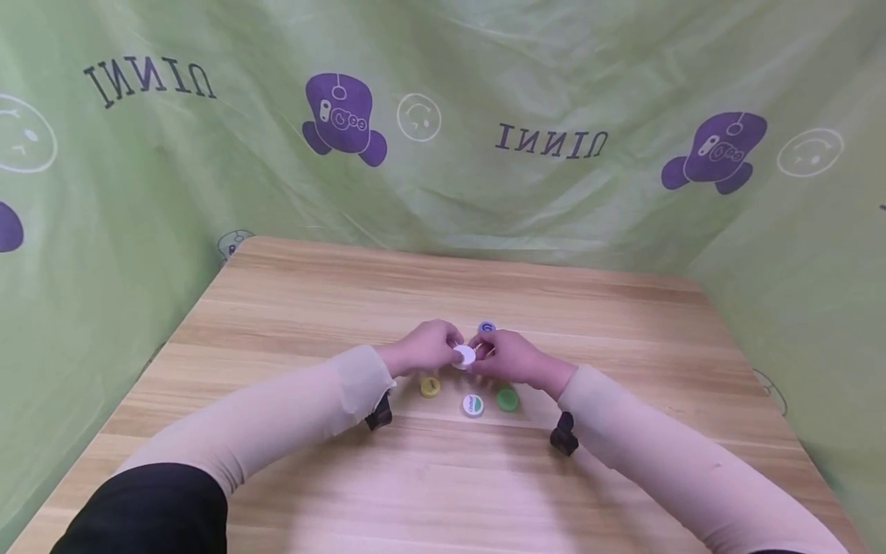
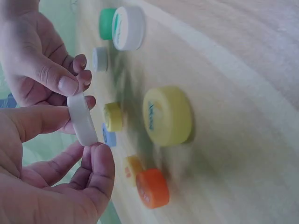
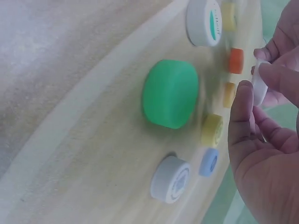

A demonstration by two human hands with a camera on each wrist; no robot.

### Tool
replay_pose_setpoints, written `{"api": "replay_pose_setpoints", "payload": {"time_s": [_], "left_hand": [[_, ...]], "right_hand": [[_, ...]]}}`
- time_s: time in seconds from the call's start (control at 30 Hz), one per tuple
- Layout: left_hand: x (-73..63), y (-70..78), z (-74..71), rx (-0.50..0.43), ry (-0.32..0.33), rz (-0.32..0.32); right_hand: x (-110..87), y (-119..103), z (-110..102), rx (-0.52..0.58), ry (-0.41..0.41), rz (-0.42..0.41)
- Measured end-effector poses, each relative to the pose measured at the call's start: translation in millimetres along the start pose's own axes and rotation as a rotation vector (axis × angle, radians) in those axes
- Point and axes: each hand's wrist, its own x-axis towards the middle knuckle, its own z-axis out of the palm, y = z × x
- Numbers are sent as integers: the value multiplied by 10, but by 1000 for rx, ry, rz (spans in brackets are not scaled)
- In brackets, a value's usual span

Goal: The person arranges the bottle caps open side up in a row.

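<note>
A white bottle cap [image 1: 464,356] is held up between the two hands above the table. My left hand [image 1: 428,344] pinches it from the left, its fingers on opposite edges of the white cap [image 2: 83,120] in the left wrist view. From the other side my right hand [image 1: 512,358] has thumb and fingers at the rim of the cap [image 3: 259,86]. Beneath and around the hands lie a yellow cap [image 1: 430,386], a white cap with green print [image 1: 473,405], a green cap [image 1: 507,398] and a blue cap [image 1: 487,327].
An orange cap [image 2: 153,188] appears beyond the yellow one in the left wrist view. A white cap with a round mark [image 3: 170,179] lies near a smaller yellow cap [image 3: 212,130]. Behind the wooden table [image 1: 346,285] hangs a green printed curtain [image 1: 443,192].
</note>
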Motion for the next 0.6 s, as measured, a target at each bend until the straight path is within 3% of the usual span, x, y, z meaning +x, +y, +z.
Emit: {"api": "replay_pose_setpoints", "payload": {"time_s": [0.2,0.6], "left_hand": [[31,-33,-154,-159,-6,-9],[57,-132,-387,-402,68,-15]], "right_hand": [[41,-70,-33,-4,63,-44],[166,-260,-86,48,173,-50]]}}
